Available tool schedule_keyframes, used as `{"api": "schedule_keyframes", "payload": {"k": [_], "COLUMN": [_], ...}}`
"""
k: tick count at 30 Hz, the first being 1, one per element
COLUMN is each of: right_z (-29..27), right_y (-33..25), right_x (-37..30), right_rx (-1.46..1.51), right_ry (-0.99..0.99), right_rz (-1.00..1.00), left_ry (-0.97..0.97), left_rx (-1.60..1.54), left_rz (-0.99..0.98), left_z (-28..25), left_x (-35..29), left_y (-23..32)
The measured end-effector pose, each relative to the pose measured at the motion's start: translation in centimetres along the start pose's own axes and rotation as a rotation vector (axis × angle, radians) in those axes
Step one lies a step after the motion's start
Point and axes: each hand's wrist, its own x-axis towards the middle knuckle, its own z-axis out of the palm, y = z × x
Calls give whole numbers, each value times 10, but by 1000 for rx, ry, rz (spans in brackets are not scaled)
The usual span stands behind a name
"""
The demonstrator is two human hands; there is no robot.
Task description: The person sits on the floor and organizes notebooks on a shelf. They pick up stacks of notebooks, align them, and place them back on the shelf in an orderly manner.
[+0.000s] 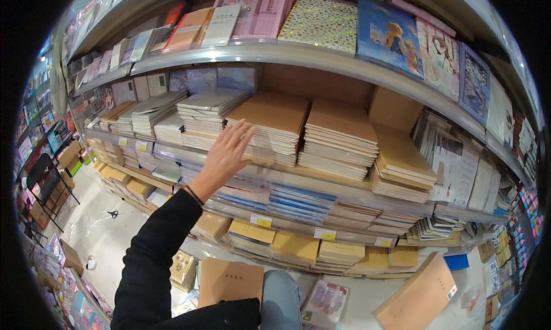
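Observation:
My left hand (227, 150) reaches up to the middle shelf, palm down, fingers stretched out and holding nothing. Its fingertips are at the front left corner of a stack of brown-covered notebooks (272, 115); whether they touch it I cannot tell. Just left of the hand is a stack of grey-covered notebooks (212, 100), and to the right stands another brown-covered stack (338, 123). A tan paper-covered pad (229, 278) lies low in front of me, by my jeans-clad knee. Across its lower edge runs a black sleeve (221, 315). My right hand is not visible.
A larger tan pad (419, 295) lies tilted at the lower right. Lower shelves hold blue-edged stacks (301, 204) and yellow-covered pads (294, 247). Scissors (113, 214) lie on the floor at left, near a black folding chair (49, 181). The upper shelf edge (241, 53) overhangs the stacks.

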Motion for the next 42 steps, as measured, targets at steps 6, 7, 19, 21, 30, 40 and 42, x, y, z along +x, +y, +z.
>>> {"api": "schedule_keyframes", "payload": {"k": [6,7,19,21,30,40,42], "right_z": [32,40,169,192,298,430,444], "right_y": [1,4,49,57,92,156,164], "right_x": [-6,-6,-2,1,20,22,7], "right_rx": [-111,-148,-173,-182,-194,-99,-181], "right_ry": [-128,-150,-369,-422,-703,-911,-854], "right_rz": [73,97,364,404,545,585,526], "left_ry": [-73,-68,-133,-148,-125,-251,-268], "left_rx": [132,143,48,46,72,94,102], "left_rz": [53,72,196,205,201,198,196], "left_z": [31,33,41,41,19,1,2], "left_x": [27,31,48,49,95,120,118], "left_y": [-15,-19,-54,-57,-81,-78,-78]}}
